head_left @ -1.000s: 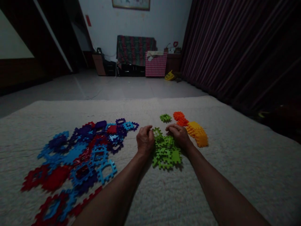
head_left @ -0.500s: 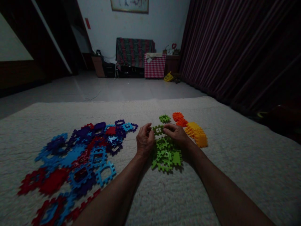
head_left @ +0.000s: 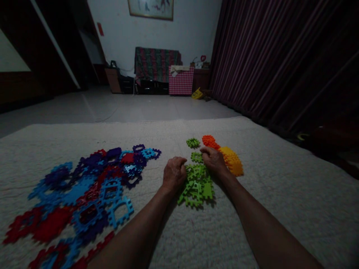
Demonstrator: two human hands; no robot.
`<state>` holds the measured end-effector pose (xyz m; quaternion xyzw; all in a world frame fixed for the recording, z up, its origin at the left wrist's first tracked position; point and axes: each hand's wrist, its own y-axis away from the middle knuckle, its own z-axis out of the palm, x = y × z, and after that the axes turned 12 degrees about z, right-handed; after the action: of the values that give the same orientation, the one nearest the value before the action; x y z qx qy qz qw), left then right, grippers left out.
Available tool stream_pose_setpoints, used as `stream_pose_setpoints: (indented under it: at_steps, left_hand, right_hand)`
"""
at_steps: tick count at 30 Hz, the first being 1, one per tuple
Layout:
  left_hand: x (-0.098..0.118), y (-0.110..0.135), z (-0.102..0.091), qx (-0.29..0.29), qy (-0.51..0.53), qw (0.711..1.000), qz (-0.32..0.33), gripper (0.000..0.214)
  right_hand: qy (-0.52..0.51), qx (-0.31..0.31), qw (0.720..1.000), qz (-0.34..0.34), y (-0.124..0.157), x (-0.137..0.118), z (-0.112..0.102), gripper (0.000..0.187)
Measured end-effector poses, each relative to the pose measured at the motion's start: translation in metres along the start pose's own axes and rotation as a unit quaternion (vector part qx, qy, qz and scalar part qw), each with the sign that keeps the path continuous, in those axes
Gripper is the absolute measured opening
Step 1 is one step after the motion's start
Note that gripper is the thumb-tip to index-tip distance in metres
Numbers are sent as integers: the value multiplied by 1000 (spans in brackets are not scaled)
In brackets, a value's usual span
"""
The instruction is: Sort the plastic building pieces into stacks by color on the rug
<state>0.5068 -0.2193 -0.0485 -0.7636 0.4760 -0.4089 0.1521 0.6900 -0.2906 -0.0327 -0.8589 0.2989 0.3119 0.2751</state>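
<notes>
My left hand (head_left: 174,173) rests knuckles up on the cream rug, its fingers curled at the left edge of a pile of green interlocking plastic tiles (head_left: 198,185). What those fingers hold, if anything, is hidden. My right hand (head_left: 214,160) is curled at the pile's far right, and its fingertips pinch a single green tile (head_left: 196,157) lying just beyond the pile. Another small green tile (head_left: 193,142) lies farther away. An orange stack (head_left: 209,141) and a yellow stack (head_left: 232,161) sit right beside my right hand.
A wide scatter of blue, purple and red tiles (head_left: 92,186) covers the rug (head_left: 280,201) to the left. Beyond the rug are a bare floor, a checked pink box (head_left: 181,80), a covered cabinet and dark curtains (head_left: 280,56) on the right.
The green tile that both hands held up above the pile has come down onto the rug beyond it. My left hand has let it go and curled at the pile's edge.
</notes>
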Motion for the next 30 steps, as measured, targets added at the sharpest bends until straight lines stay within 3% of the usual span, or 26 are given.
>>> stream_pose_setpoints:
  at_steps: [3,7,12,16,21,27,30]
  left_hand:
    - [-2,0,1,10,7,1000,-14,36]
    - [-5,-3,-2,48,46,996,-64,36]
    - [-6,-7,-5,100,80,985,-118,36]
    - [-5,-8,-4,101,84,984,-121,35]
    - [-5,-7,-4,102,87,984,-118,35]
    - [-1,-9,-7,87,87,983,-139,37]
    - [3,-10,-10,78,83,982,-152,38]
  right_hand:
    - [51,-9,998,46,-5,-5,3,24]
    - [101,-3,990,94,-18,-10,11,40]
    - [165,-36,982,86,-26,-16,18,49]
    - [180,-72,979,62,-24,-20,14,43]
    - [162,-61,983,67,-22,-20,8,59]
    - [195,-100,972,90,-22,-28,2,47]
    - [192,-76,975,86,-28,-36,-1,49]
